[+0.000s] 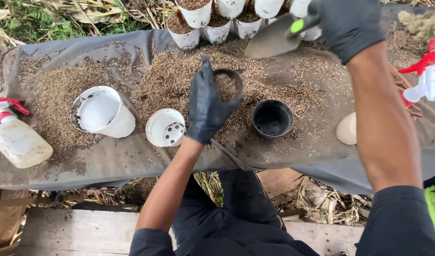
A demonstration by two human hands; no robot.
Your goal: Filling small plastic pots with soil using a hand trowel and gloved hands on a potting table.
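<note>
Left hand (207,110) grips filled black pot (228,85) mid-tabletop; right hand (348,23) clutches trowel (273,40) near far edge. Keep pot level, tip gently.

My left hand (207,105), in a black glove, reaches forward from a bare forearm, sleeve pushed up near the elbow. Its fingers curl closed in a grip, the index finger pointing straight ahead. My right hand (346,23), also gloved in black, is raised higher and farther out, fist clenched tight. The right forearm is bare and runs steeply down to a dark sleeve.
</note>
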